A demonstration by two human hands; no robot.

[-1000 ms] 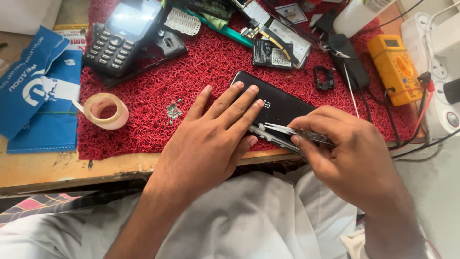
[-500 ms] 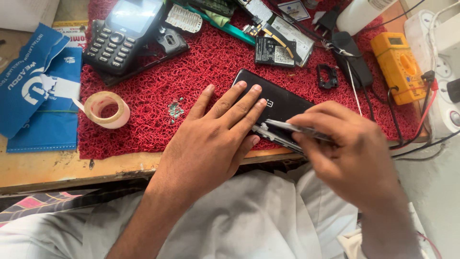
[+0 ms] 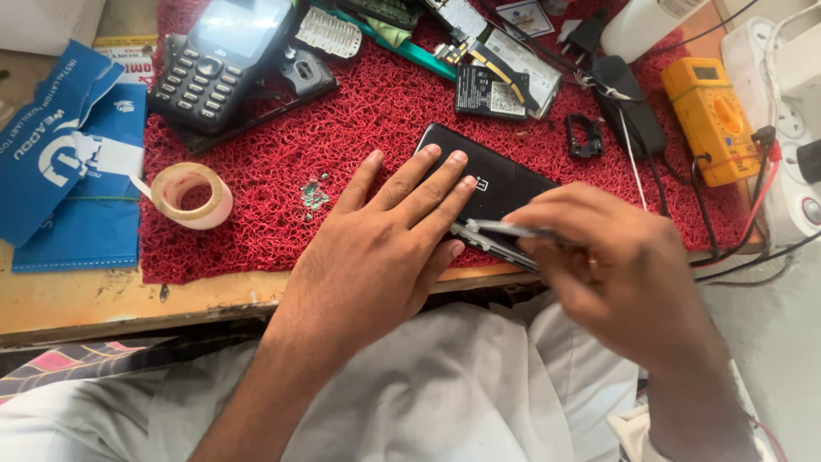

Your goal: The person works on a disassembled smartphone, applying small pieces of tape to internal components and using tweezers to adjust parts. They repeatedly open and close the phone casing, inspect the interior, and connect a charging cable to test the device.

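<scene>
Black smartphone lies back-up on the red mesh mat, near the surface's front edge. Left hand presses it flat, fingers spread wide. Right hand pinches a slim metal tool at the phone's near edge. A slip there could gouge the back or jab the left fingers. Tool tip is blurred, its exact contact hidden.

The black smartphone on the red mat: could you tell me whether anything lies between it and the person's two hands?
Nothing visible does. The left hand lies flat on the black smartphone, and the right hand puts a thin metal tool to its near edge.
</scene>
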